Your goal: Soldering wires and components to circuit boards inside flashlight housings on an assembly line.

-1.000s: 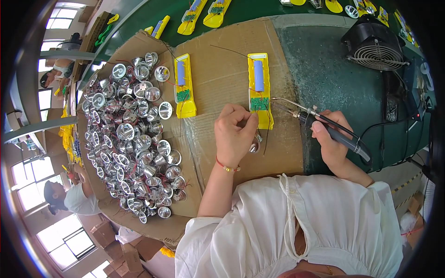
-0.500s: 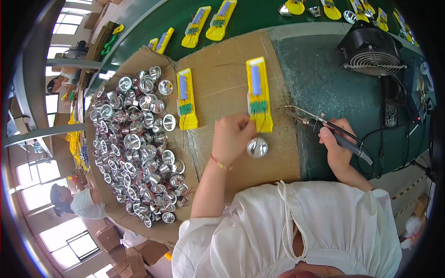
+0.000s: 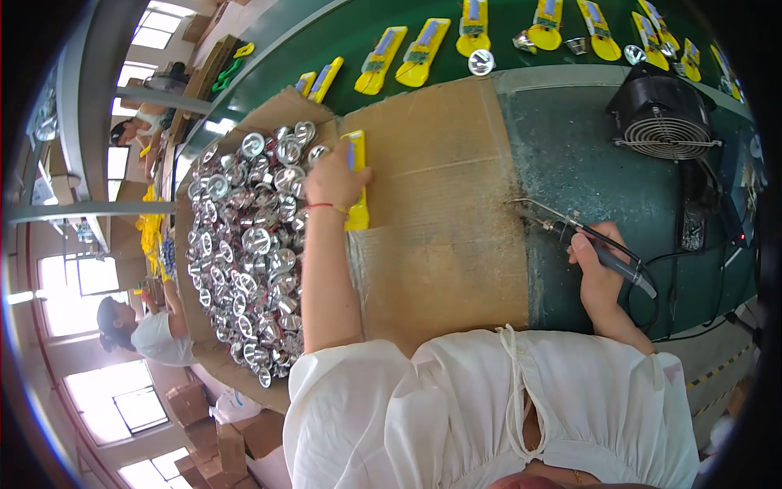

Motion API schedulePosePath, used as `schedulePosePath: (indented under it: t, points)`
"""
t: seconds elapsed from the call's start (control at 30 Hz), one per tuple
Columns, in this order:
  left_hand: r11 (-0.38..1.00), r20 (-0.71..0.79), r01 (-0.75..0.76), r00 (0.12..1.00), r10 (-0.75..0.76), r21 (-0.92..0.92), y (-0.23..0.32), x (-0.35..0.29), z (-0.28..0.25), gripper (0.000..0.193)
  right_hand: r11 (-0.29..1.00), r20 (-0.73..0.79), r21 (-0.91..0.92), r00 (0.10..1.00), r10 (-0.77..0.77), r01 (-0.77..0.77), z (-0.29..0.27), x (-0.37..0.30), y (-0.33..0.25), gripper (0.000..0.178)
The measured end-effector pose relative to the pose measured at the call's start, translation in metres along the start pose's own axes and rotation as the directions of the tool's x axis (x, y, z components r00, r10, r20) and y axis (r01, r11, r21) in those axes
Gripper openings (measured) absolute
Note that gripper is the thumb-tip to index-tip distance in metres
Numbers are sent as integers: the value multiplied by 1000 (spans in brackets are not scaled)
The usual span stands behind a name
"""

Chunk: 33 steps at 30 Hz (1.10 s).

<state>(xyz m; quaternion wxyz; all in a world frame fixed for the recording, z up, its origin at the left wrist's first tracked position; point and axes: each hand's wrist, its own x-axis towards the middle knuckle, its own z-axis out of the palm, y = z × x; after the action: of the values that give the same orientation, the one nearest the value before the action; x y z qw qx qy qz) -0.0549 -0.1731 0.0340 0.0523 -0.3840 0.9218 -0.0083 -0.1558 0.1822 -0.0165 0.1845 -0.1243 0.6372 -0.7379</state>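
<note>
My left hand (image 3: pixel 336 178) reaches out over the cardboard sheet (image 3: pixel 440 212) and closes on a yellow flat part (image 3: pixel 357 187) that lies beside a heap of shiny silver reflector cups (image 3: pixel 248 244). My right hand (image 3: pixel 597 269) grips a dark soldering iron (image 3: pixel 586 236) whose thin tip points left, just above the green bench surface (image 3: pixel 570 163) at the cardboard's right edge. A black cable runs from the iron's handle toward the right.
A black fan (image 3: pixel 661 114) stands at the far right. Several yellow parts (image 3: pixel 407 57) and a silver cup (image 3: pixel 481 62) lie on the green belt behind. Other people sit at the left; cardboard boxes (image 3: pixel 212 424) are stacked below.
My left hand left the yellow part and silver cup in the middle of the cardboard and moved left onto another yellow part by the cup heap. The middle part is gone from the cardboard.
</note>
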Motion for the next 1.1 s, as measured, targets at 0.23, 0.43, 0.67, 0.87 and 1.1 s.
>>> schedulePosePath:
  t: [0.23,0.43,0.67,0.87,1.1]
  points:
    - [896,-199,-179,974,104,-406,94,-63,24,69,995,-89,-40,991,-95,92,-1,7,-3,13]
    - [979,-587,96,788,-184,-178,25,-69,18,48,994,-36,-22,993,-111,110,-1,-4,0,15]
    - [931,-382,315,896,-228,183,-21,-72,39,23,996,6,-19,996,-85,85,5,-7,1,16]
    - [994,-473,-104,878,74,-38,19,-124,55,8,997,23,-12,997,-76,76,5,-7,-2,14]
    - [927,-397,-74,914,-85,-368,12,-118,52,10,997,38,-30,997,-71,72,9,-9,-5,13]
